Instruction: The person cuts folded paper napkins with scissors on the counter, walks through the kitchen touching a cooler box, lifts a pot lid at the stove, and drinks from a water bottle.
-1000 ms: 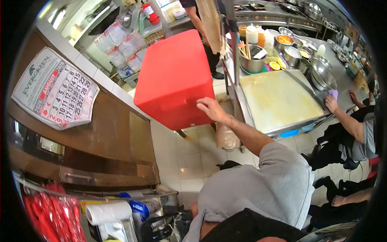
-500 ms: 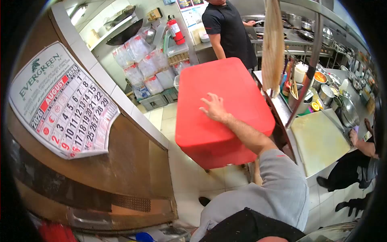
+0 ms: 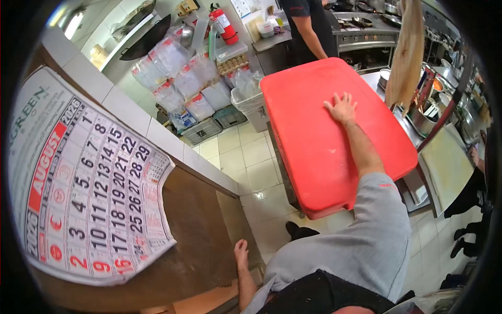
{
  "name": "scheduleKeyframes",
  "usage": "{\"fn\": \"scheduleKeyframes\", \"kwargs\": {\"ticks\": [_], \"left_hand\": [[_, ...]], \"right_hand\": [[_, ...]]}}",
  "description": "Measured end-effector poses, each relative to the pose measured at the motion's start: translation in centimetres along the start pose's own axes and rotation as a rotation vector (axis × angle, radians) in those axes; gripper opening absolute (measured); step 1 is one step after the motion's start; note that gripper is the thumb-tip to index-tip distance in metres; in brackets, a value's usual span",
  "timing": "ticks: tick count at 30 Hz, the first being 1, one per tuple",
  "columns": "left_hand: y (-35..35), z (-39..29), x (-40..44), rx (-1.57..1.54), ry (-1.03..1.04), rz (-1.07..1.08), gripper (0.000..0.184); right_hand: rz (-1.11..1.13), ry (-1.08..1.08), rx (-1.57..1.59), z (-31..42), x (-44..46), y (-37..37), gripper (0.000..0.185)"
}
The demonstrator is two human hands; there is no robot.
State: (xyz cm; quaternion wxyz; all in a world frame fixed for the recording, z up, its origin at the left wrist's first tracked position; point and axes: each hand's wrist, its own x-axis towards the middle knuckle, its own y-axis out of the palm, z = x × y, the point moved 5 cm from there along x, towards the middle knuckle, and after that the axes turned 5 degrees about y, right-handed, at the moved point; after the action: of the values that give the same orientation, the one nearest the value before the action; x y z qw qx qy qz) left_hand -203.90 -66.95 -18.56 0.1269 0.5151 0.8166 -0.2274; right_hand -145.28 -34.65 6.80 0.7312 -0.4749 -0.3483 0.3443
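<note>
My right hand (image 3: pixel 342 109) lies palm down with its fingers spread on the top of a large red box (image 3: pixel 303 131) with rounded corners. That arm, in a grey sleeve, reaches across the box's near right part. Lower down to the left is my left hand (image 3: pixel 241 255), beside a brown panel (image 3: pixel 196 235). Its fingers are loosely bent, and I see nothing in them.
A wall calendar (image 3: pixel 94 178) hangs at left. Bags of plastic containers (image 3: pixel 188 81) are stacked behind, near a fire extinguisher (image 3: pixel 224 26). A person in black (image 3: pixel 308 31) stands beyond the box. At right, a cutting board (image 3: pixel 447 162) lies on a counter.
The view has shifted, and the red box now appears farther right. My right hand remains on its top, now laid flatter. My left hand has come into view at the lower left.
</note>
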Motion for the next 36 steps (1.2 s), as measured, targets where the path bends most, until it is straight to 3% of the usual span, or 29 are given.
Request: {"fn": "scheduleKeyframes", "kwargs": {"ticks": [6, 15, 25, 27, 36], "left_hand": [[3.6, -9.7, 9.2, 0.048, 0.125, 0.245, 0.041], [3.9, -16.1, 23.3, 0.165, 0.032, 0.308, 0.034], [18.1, -26.9, 43.4, 0.162, 0.119, 0.601, 0.038], [20.6, -29.6, 46.3, 0.141, 0.142, 0.637, 0.038], [27.6, -38.2, 58.0, 0.201, 0.126, 0.743, 0.039]], "right_hand": [[-0.030, 0.105, -0.042, 2.1, 6.3, 1.9, 0.068], [-0.056, 0.118, -0.116, 3.0, 9.7, 3.8, 0.065], [-0.129, 0.132, -0.092, 2.6, 10.0, 4.1, 0.058], [-0.236, 0.203, -0.076, 1.8, 10.2, 4.4, 0.056], [-0.323, 0.638, -0.217, 0.1, 11.9, 3.7, 0.052]]}}
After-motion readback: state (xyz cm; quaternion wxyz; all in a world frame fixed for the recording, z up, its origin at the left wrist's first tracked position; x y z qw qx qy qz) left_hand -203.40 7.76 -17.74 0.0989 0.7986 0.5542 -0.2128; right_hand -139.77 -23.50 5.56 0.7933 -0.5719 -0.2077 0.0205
